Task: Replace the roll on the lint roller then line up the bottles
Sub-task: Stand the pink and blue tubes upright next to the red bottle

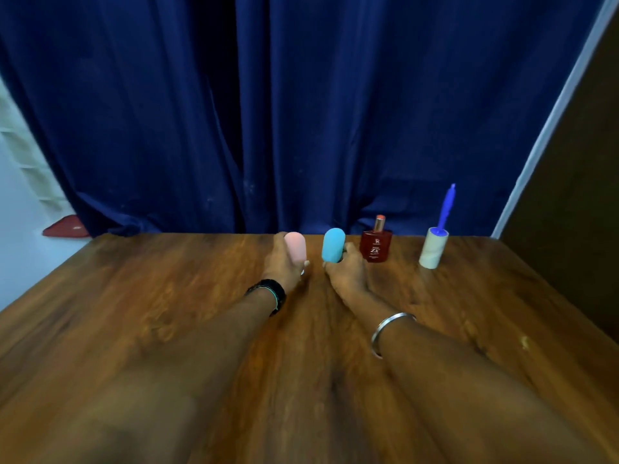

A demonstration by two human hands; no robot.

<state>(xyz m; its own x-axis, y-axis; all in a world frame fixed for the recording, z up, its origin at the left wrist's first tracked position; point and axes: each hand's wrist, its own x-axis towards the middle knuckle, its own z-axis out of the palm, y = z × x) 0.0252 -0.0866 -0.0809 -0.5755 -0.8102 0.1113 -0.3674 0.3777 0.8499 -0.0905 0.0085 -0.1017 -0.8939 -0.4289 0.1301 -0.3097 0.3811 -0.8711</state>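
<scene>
A pink rounded bottle (295, 247) stands upright near the far edge of the wooden table (167, 313), with my left hand (283, 262) wrapped around its lower part. Right of it a light blue rounded bottle (333, 245) stands upright, gripped from the right and below by my right hand (346, 271). A dark red perfume bottle (375, 244) with a pink-gold cap stands just right of that hand. Further right the lint roller (435, 241) stands on its pale roll, blue handle pointing up.
A dark blue curtain (301, 112) hangs right behind the table's far edge. A red object (65, 227) lies beyond the table's far left corner. A dark wall or panel (576, 195) rises along the right side.
</scene>
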